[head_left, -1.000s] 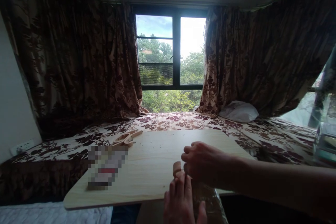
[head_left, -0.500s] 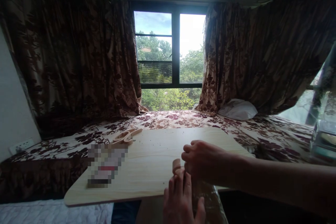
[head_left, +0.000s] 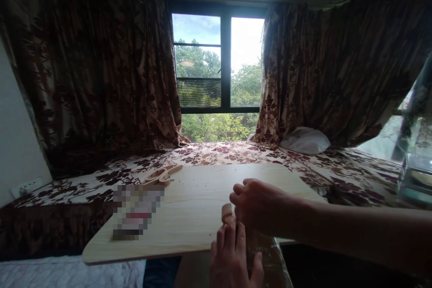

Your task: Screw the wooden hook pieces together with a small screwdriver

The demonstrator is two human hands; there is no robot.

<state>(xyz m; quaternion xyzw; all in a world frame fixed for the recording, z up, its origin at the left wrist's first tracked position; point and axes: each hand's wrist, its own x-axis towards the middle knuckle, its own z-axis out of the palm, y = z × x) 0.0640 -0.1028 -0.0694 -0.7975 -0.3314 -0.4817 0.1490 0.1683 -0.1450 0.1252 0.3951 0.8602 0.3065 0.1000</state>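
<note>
A small curved piece of light wood [head_left: 227,211] shows just beyond the fingertips of my left hand [head_left: 232,252], whose fingers press down beside it. My right hand [head_left: 254,202] is closed in a fist right next to the piece; what it grips is hidden. Beneath both hands lies a brown, shiny, tape-covered block or box [head_left: 268,256] at the near edge of the pale wooden board [head_left: 182,207]. At the board's far left rest curved wooden parts [head_left: 162,176].
A blurred-out flat item [head_left: 138,213] lies on the board's left side. Small crumbs are scattered near the board's back. Behind are a floral-covered ledge [head_left: 216,150], a white bag [head_left: 305,140] and a window. A transparent container [head_left: 416,182] stands at the far right.
My right hand has shifted slightly left and up beside the wooden piece. My left hand has stayed almost where it was.
</note>
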